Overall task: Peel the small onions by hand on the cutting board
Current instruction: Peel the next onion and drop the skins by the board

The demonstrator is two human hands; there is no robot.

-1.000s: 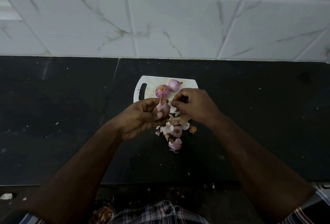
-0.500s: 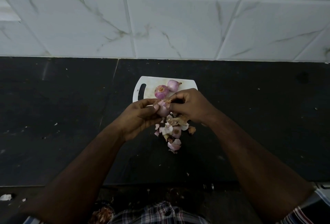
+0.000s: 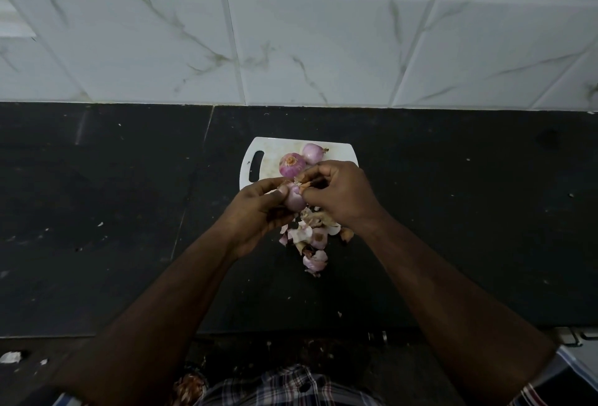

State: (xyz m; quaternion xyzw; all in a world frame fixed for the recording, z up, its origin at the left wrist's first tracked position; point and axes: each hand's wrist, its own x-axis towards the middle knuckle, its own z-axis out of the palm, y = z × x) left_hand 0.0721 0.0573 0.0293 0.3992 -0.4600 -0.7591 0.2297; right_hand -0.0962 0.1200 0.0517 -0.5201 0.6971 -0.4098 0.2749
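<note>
Between both hands (image 3: 343, 195), onion (image 3: 295, 200) (as before)

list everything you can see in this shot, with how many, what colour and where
cutting board: 1, white, on the counter near the wall
onions on the board: 2, pink-purple, side by side
held onion: 1, pale pink, between both hands
peels: a pile, pink, white and brown, on the counter below the hands
counter: 1, black
wall tiles: white, marbled, behind
checked shirt: bottom edge
left hand: grips the held onion
right hand: pinches its skin
</note>
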